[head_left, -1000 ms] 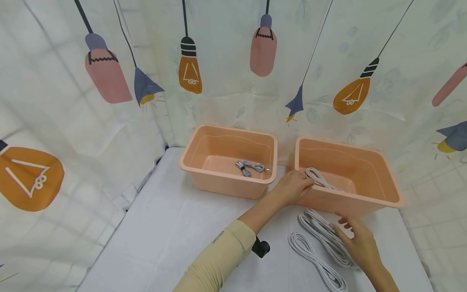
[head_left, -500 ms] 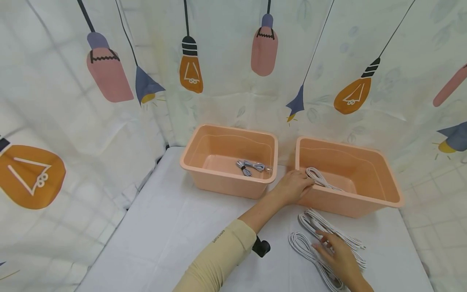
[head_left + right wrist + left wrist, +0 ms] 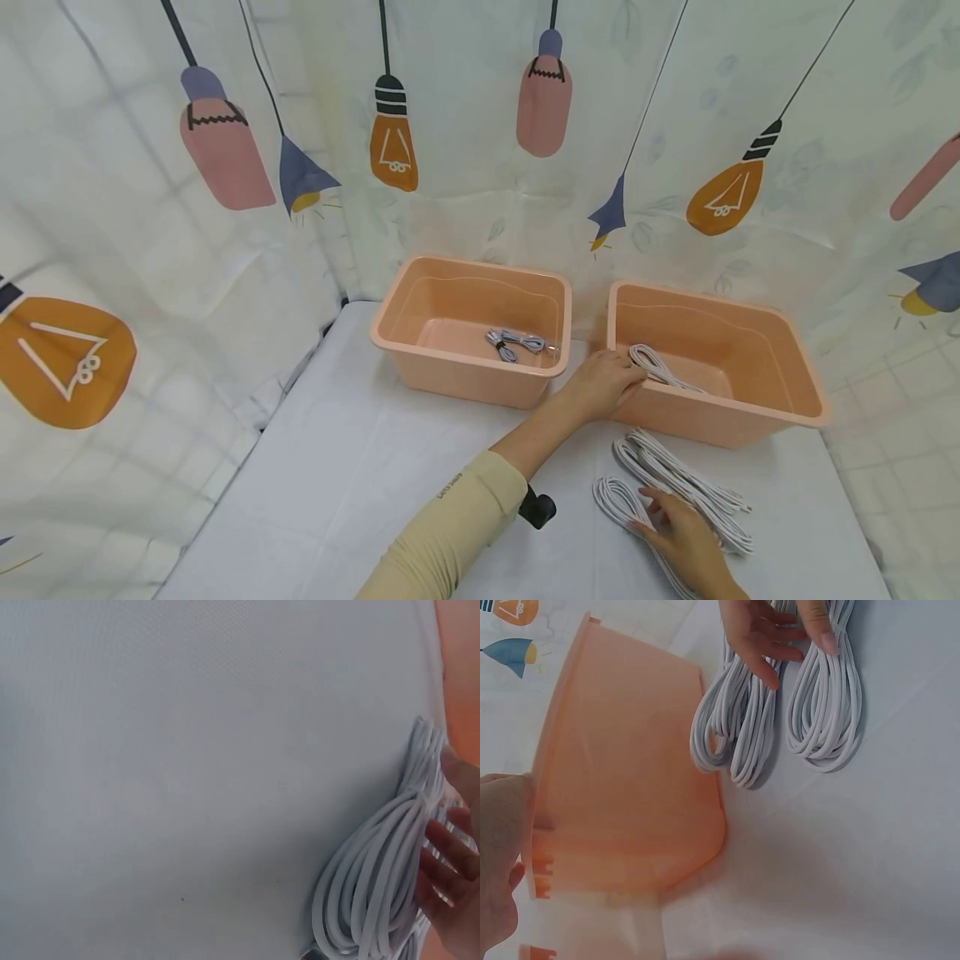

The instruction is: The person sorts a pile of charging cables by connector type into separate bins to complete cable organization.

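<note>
My left hand [image 3: 600, 385] grips the left front corner of the right peach plastic bin [image 3: 712, 417] at its rim. A looped white cable [image 3: 660, 367] leans inside that bin. In front of it, two coiled bundles of white cable lie on the table. My right hand [image 3: 686, 533] is over the nearer cable coil [image 3: 618, 500], its thumb touching the coil near its tied middle. Its other fingers are spread, reaching between this coil and the farther cable coil [image 3: 690, 475]. The right wrist view shows those fingers [image 3: 442, 862] loosely bent alongside the coil.
A second peach bin [image 3: 465, 360] stands to the left, with small tied grey cables [image 3: 517, 340] inside. A black object [image 3: 537, 508] shows beside the left sleeve [image 3: 465, 508]. Patterned curtain [image 3: 480, 217] hangs behind and beside the white-covered table [image 3: 330, 467].
My right hand has moved left and toward me, from the farther coil to the nearer one. The farther coil is now more uncovered. My left hand has stayed on the bin's rim.
</note>
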Motion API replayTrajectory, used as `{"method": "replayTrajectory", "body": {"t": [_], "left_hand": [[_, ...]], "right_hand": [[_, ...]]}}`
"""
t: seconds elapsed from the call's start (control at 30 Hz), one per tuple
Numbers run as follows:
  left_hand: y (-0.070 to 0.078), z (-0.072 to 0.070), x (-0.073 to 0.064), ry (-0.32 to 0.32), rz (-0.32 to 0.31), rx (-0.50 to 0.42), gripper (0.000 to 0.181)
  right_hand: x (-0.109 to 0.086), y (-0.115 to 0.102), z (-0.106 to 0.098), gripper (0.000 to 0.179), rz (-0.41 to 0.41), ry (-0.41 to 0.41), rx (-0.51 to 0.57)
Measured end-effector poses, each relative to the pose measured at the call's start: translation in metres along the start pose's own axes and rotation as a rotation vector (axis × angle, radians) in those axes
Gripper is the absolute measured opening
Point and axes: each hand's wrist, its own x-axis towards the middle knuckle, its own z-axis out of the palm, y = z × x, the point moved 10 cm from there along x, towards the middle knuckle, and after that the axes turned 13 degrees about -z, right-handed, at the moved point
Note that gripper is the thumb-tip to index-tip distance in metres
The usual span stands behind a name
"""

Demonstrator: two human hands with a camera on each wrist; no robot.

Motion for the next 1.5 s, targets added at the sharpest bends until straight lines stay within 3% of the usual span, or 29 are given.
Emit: {"method": "replayTrajectory", "body": {"t": [0.13, 0.4, 0.77, 1.03, 1.2, 1.37, 1.5], "left_hand": [[0.000, 0.000, 0.000, -0.009, -0.002, -0.004, 0.024], [0.000, -0.001, 0.000, -0.024, -0.005, -0.014, 0.025], [0.000, 0.003, 0.001, -0.045, -0.016, -0.010, 0.026], [0.001, -0.002, -0.001, -0.001, 0.002, -0.003, 0.024], [0.001, 0.000, 0.000, 0.002, 0.002, 0.003, 0.024], [0.002, 0.000, 0.000, -0.002, 0.004, -0.002, 0.024], [0.001, -0.001, 0.000, 0.006, 0.006, -0.013, 0.023]], "right_hand": [[-0.002, 0.004, 0.012, 0.061, 0.069, -0.089, 0.067], [-0.001, 0.001, 0.012, 0.054, 0.045, -0.053, 0.113], [-0.001, 0.005, 0.014, 0.054, 0.119, -0.113, 0.214], [0.004, -0.008, -0.011, 0.051, -0.078, 0.061, 0.166], [0.008, -0.014, -0.025, 0.052, -0.155, 0.125, 0.133], [0.012, -0.017, -0.039, 0.054, -0.192, 0.146, 0.110], [0.017, -0.016, -0.047, 0.052, -0.181, 0.116, 0.116]]}}
